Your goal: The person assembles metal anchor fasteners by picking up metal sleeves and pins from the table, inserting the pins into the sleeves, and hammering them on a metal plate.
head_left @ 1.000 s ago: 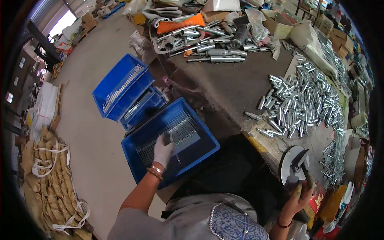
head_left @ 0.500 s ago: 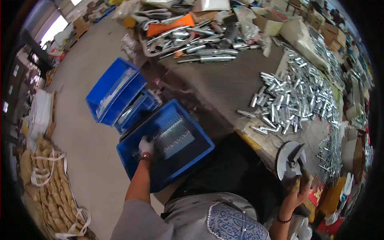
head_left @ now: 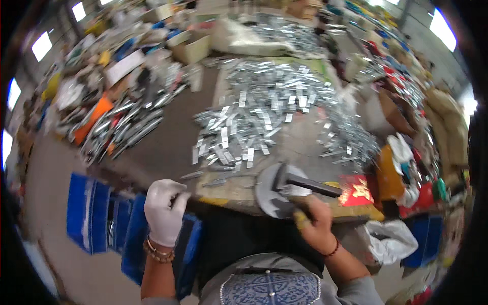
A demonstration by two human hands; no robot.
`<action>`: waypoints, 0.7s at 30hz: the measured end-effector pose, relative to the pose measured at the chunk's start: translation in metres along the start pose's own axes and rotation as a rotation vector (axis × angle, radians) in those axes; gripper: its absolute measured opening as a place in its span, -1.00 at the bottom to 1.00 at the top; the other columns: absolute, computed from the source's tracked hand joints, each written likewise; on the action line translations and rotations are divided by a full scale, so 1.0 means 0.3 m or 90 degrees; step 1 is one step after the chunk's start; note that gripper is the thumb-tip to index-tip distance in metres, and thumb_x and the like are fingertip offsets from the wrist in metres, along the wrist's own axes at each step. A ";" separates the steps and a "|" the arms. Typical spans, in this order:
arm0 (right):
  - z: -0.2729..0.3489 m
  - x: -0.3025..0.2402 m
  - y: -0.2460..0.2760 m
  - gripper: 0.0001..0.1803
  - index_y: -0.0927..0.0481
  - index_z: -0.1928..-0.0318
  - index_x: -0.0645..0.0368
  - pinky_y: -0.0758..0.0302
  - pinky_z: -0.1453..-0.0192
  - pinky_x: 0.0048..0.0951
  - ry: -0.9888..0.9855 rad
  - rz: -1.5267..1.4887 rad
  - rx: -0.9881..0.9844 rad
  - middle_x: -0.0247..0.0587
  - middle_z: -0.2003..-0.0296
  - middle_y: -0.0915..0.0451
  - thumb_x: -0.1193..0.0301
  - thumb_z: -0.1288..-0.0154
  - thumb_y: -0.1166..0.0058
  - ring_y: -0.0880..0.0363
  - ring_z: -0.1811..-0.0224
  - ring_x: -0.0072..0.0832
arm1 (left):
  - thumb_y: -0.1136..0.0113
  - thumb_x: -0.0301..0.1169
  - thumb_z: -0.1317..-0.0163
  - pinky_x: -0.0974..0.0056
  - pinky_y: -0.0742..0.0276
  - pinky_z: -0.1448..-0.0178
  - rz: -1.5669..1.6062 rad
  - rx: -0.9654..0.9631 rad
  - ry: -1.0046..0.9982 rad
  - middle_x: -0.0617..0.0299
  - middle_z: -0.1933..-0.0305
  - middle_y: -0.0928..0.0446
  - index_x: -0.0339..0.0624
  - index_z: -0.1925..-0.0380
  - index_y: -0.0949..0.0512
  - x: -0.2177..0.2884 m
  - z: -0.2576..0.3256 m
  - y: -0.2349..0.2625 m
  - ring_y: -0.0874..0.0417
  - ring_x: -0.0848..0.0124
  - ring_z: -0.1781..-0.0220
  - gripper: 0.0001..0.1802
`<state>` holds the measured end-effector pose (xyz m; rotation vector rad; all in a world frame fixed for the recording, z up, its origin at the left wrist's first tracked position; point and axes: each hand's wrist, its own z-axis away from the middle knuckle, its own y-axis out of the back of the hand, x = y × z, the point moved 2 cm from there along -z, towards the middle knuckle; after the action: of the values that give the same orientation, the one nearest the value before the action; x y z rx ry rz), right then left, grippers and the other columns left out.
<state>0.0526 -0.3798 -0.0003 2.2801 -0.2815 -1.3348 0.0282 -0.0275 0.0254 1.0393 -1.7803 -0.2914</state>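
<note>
My left hand (head_left: pixel 165 216), in a white glove, is raised at the table's near edge. Its fingers are bent, with a gap to the thumb, and nothing shows in them. My bare right hand (head_left: pixel 316 223), yellow on one finger, is closed at the rim of a round grey disc (head_left: pixel 264 195). Its fingertips meet beside a shiny patch, and blur hides what they hold. A hammer-like tool with a dark handle (head_left: pixel 317 186) lies over the disc, just above these fingers. Beyond the disc spreads a heap of short silvery metal pieces (head_left: pixel 244 122).
Blue crates (head_left: pixel 89 213) stand low at the left, by my left forearm. Long metal rods (head_left: pixel 134 127) and an orange piece (head_left: pixel 94 119) lie at the table's left. A red packet (head_left: pixel 355 190), a yellow container (head_left: pixel 389 173) and a white plastic bag (head_left: pixel 389 241) are on the right.
My left hand has come up out of the blue crate to the table edge. The view has swung right, toward the metal heap. My right hand stays by the disc.
</note>
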 end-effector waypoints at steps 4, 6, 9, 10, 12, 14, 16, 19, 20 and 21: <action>-0.001 -0.054 0.043 -0.67 -0.75 -0.03 0.23 -0.59 0.13 -0.24 -0.034 -0.018 -0.111 -0.10 0.21 -0.64 0.57 -0.23 -0.35 -0.70 0.20 -0.18 | -0.55 -0.43 -0.01 -0.01 -0.57 -0.11 -0.173 -0.134 -0.097 0.00 0.12 -0.63 -0.26 0.33 -0.70 0.090 -0.075 -0.102 -0.64 -0.03 -0.01 -0.76; -0.032 -0.073 0.109 -0.68 -0.73 -0.01 0.18 -0.58 0.20 -0.19 -0.026 0.057 -0.060 -0.11 0.23 -0.59 0.53 -0.22 -0.36 -0.67 0.26 -0.16 | -0.53 -0.38 -0.04 0.00 -0.54 -0.14 -0.198 -0.176 -0.080 0.00 0.12 -0.62 -0.25 0.33 -0.71 0.083 -0.092 -0.130 -0.63 -0.02 -0.03 -0.76; -0.109 -0.030 0.241 -0.74 -0.67 0.15 0.14 -0.61 0.22 -0.08 0.009 0.312 0.023 -0.11 0.24 -0.55 0.49 -0.11 -0.37 -0.67 0.20 -0.06 | -0.55 -0.36 -0.06 0.00 -0.56 -0.12 -0.207 -0.192 -0.092 0.05 0.14 -0.61 -0.21 0.37 -0.74 0.097 -0.102 -0.145 -0.62 0.03 -0.01 -0.79; -0.144 0.008 0.278 -0.78 -0.66 0.19 0.13 -0.63 0.21 -0.09 0.010 0.394 0.020 -0.12 0.23 -0.55 0.49 -0.13 -0.35 -0.67 0.19 -0.07 | -0.56 -0.39 -0.04 0.00 -0.55 -0.11 -0.183 -0.188 -0.100 0.05 0.15 -0.60 -0.22 0.40 -0.71 0.107 -0.105 -0.143 -0.60 0.03 0.00 -0.79; -0.210 0.087 0.324 -0.82 -0.65 0.22 0.13 -0.64 0.20 -0.10 0.011 0.478 0.022 -0.12 0.23 -0.55 0.49 -0.14 -0.32 -0.67 0.18 -0.08 | -0.56 -0.47 0.00 0.00 -0.53 -0.09 -0.119 -0.151 -0.128 0.05 0.17 -0.58 -0.23 0.43 -0.63 0.117 -0.092 -0.145 -0.59 0.00 0.02 -0.77; -0.270 0.153 0.338 -0.92 -0.64 0.27 0.12 -0.67 0.15 -0.13 0.031 0.560 -0.007 -0.14 0.20 -0.58 0.49 -0.19 -0.23 -0.70 0.14 -0.13 | -0.56 -0.48 0.01 -0.01 -0.54 -0.10 -0.087 -0.147 -0.151 0.04 0.16 -0.58 -0.23 0.41 -0.63 0.168 -0.085 -0.141 -0.60 -0.01 0.01 -0.76; -0.288 0.207 0.332 -0.94 -0.66 0.28 0.09 -0.67 0.15 -0.13 0.029 0.588 -0.050 -0.14 0.19 -0.57 0.45 -0.22 -0.23 -0.70 0.14 -0.14 | -0.56 -0.48 0.03 -0.01 -0.55 -0.11 -0.026 -0.154 -0.174 0.03 0.14 -0.60 -0.22 0.36 -0.65 0.195 -0.072 -0.148 -0.61 -0.03 -0.02 -0.75; -0.315 0.253 0.313 -0.97 -0.66 0.29 0.08 -0.68 0.14 -0.12 0.063 0.627 -0.102 -0.15 0.16 -0.57 0.43 -0.28 -0.19 -0.71 0.11 -0.17 | -0.54 -0.33 -0.04 -0.03 -0.57 -0.09 -0.030 -0.290 -0.197 0.04 0.19 -0.68 -0.16 0.40 -0.73 0.265 -0.067 -0.191 -0.67 -0.01 0.02 -0.80; -0.319 0.247 0.306 -0.95 -0.64 0.26 0.09 -0.68 0.13 -0.11 0.079 0.617 -0.137 -0.15 0.16 -0.57 0.42 -0.31 -0.17 -0.72 0.11 -0.18 | -0.53 -0.31 -0.06 -0.04 -0.58 -0.08 -0.023 -0.298 -0.221 0.05 0.21 -0.69 -0.16 0.42 -0.74 0.279 -0.053 -0.210 -0.68 -0.01 0.05 -0.81; -0.324 0.243 0.299 -0.94 -0.63 0.23 0.09 -0.69 0.13 -0.10 0.094 0.607 -0.173 -0.15 0.16 -0.57 0.42 -0.33 -0.16 -0.72 0.11 -0.18 | -0.51 -0.28 -0.08 -0.04 -0.59 -0.06 -0.017 -0.306 -0.245 0.07 0.23 -0.70 -0.17 0.44 -0.74 0.287 -0.041 -0.240 -0.69 -0.01 0.07 -0.80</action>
<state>0.1785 -0.4577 0.0288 1.6260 -0.9255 -0.6456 0.0653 -0.1328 0.0423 0.6888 -1.8966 -0.9376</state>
